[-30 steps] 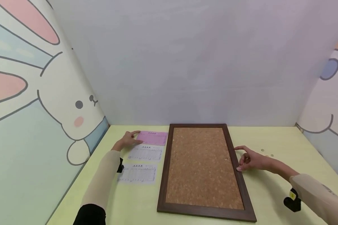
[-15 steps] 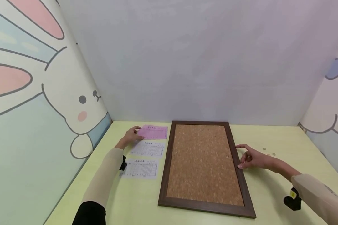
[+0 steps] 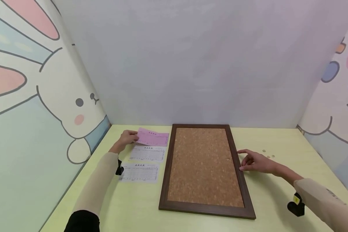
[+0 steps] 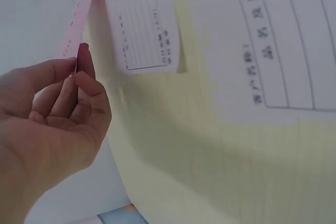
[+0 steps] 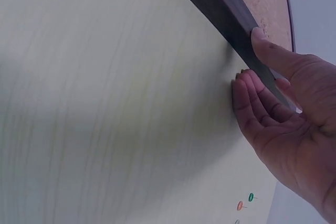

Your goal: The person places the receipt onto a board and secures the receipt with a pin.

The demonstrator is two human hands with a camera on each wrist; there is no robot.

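My left hand [image 3: 126,138] pinches the left edge of a pink printed form [image 3: 153,138] between thumb and fingers. In the left wrist view the pink paper's held edge is lifted off the table. Just nearer lie two white printed forms, the middle one [image 3: 148,153] and the front one [image 3: 140,173]. A corkboard [image 3: 204,167] with a dark brown frame lies flat to their right. My right hand [image 3: 258,162] touches its right edge; the thumb [image 5: 270,51] rests on the frame, the index finger reaches out along it, and the other fingers are curled beside it.
Several small thumbtacks lie on the table right of the corkboard, among them a green thumbtack [image 5: 251,197] and an orange thumbtack [image 5: 240,205]. A grey back wall [image 3: 203,80] meets the far table edge. Rabbit-painted side walls [image 3: 61,129] flank the table.
My left fingers have closed on the pink form's left edge and raised it off the table. The right hand stays at the corkboard's edge; the head view has shifted slightly.
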